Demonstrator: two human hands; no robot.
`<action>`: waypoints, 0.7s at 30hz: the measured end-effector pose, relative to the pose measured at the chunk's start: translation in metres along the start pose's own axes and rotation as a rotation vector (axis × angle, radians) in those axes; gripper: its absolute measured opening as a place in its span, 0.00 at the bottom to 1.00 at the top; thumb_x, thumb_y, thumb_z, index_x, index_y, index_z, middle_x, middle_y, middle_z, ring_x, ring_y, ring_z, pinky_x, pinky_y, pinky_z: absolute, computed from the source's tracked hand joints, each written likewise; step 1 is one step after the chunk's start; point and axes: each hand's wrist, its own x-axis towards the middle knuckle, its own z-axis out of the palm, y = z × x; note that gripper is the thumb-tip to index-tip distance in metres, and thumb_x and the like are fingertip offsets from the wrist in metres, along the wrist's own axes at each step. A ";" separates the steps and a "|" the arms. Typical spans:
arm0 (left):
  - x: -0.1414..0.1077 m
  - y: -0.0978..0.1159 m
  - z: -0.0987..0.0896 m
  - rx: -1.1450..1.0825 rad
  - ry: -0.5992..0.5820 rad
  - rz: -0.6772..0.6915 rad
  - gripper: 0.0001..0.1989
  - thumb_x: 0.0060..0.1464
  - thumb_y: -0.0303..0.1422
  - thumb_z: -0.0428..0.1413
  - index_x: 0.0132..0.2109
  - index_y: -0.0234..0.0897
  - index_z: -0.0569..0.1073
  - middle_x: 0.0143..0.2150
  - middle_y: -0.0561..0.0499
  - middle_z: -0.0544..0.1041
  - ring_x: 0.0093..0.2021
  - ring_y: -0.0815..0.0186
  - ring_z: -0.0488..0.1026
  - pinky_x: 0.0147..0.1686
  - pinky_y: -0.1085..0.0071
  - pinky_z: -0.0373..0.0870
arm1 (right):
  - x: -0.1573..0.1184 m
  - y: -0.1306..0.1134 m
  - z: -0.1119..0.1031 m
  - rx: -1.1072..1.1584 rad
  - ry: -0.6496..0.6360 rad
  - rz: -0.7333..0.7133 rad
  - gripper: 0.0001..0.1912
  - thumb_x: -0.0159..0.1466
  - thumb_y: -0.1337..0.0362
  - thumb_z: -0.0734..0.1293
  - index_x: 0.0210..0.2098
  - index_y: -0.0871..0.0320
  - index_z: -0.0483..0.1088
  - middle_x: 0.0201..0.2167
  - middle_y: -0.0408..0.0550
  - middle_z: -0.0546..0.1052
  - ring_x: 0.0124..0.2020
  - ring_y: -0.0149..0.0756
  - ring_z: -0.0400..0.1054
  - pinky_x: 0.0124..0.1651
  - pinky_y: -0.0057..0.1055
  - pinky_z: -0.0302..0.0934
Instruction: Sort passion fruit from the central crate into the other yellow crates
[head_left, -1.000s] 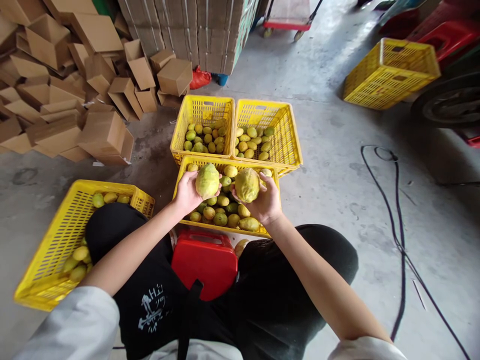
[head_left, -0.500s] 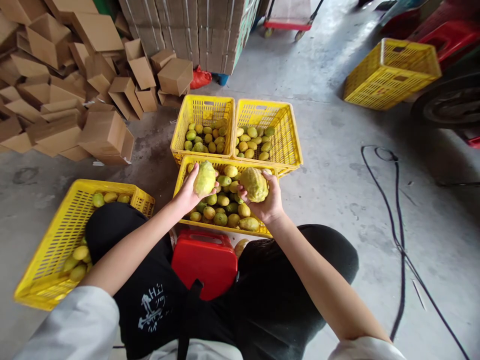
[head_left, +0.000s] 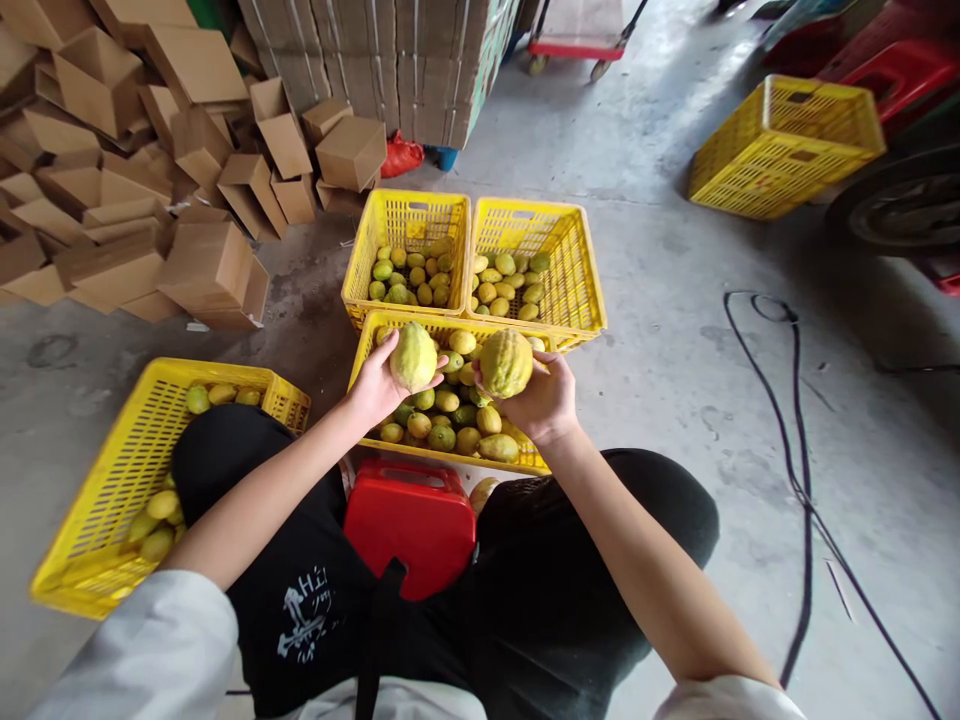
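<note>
My left hand (head_left: 381,388) holds a pale yellow-green fruit (head_left: 413,357), its fingers cupped beneath it. In my right hand (head_left: 546,400) rests a bumpier, ribbed yellow-green fruit (head_left: 506,363). Both hands are side by side above the front yellow crate (head_left: 427,452), which holds many green and yellow fruits (head_left: 445,401). Directly behind it stand two more yellow crates, the back left one (head_left: 406,200) and the back right one (head_left: 592,265), each with fruits inside.
A yellow crate (head_left: 97,480) with some fruits stands by my left knee. Between my legs is a red stool (head_left: 409,530). Cardboard boxes (head_left: 206,265) pile up at upper left. A black cable (head_left: 799,430) lies on the right floor, below another yellow crate (head_left: 784,150).
The fruit in my right hand has turned slightly and my right fingers have shifted around it. The fruit in my left hand has moved a little to the right.
</note>
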 end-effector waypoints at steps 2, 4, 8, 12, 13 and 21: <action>0.000 0.001 0.000 0.021 0.005 -0.020 0.15 0.65 0.42 0.49 0.45 0.36 0.74 0.37 0.46 0.81 0.42 0.57 0.81 0.39 0.63 0.79 | -0.001 -0.002 0.002 0.020 0.039 -0.022 0.14 0.58 0.57 0.66 0.42 0.55 0.72 0.35 0.49 0.81 0.37 0.44 0.78 0.38 0.38 0.76; 0.000 0.001 -0.001 0.041 0.003 -0.018 0.14 0.64 0.42 0.51 0.46 0.37 0.74 0.35 0.47 0.80 0.36 0.60 0.81 0.33 0.68 0.78 | -0.002 -0.003 0.003 0.035 0.059 -0.048 0.12 0.60 0.55 0.67 0.40 0.53 0.72 0.34 0.46 0.81 0.35 0.40 0.77 0.38 0.35 0.76; 0.001 -0.001 -0.001 0.059 -0.013 0.030 0.12 0.59 0.38 0.55 0.46 0.37 0.73 0.33 0.50 0.78 0.34 0.63 0.80 0.31 0.71 0.76 | -0.004 -0.001 0.006 0.058 0.024 -0.056 0.10 0.60 0.55 0.68 0.39 0.51 0.72 0.34 0.43 0.81 0.36 0.39 0.77 0.40 0.35 0.76; 0.000 -0.002 -0.001 0.065 0.001 0.027 0.11 0.57 0.37 0.54 0.43 0.36 0.74 0.35 0.46 0.79 0.39 0.57 0.80 0.33 0.66 0.77 | -0.005 0.002 0.007 0.059 -0.008 -0.022 0.11 0.58 0.57 0.69 0.40 0.52 0.72 0.34 0.44 0.81 0.37 0.40 0.77 0.40 0.36 0.76; 0.000 -0.003 0.000 0.063 0.002 0.022 0.11 0.58 0.37 0.52 0.42 0.35 0.74 0.36 0.44 0.80 0.41 0.55 0.80 0.33 0.65 0.77 | -0.005 0.002 0.007 0.044 -0.017 -0.014 0.12 0.58 0.56 0.69 0.40 0.52 0.72 0.35 0.45 0.81 0.38 0.41 0.78 0.40 0.37 0.77; -0.002 -0.001 0.001 -0.004 -0.005 0.011 0.17 0.62 0.36 0.43 0.42 0.32 0.74 0.42 0.39 0.81 0.49 0.50 0.79 0.45 0.54 0.77 | -0.006 0.005 0.006 -0.051 -0.066 0.059 0.21 0.56 0.53 0.64 0.46 0.56 0.72 0.39 0.54 0.82 0.47 0.53 0.76 0.46 0.53 0.75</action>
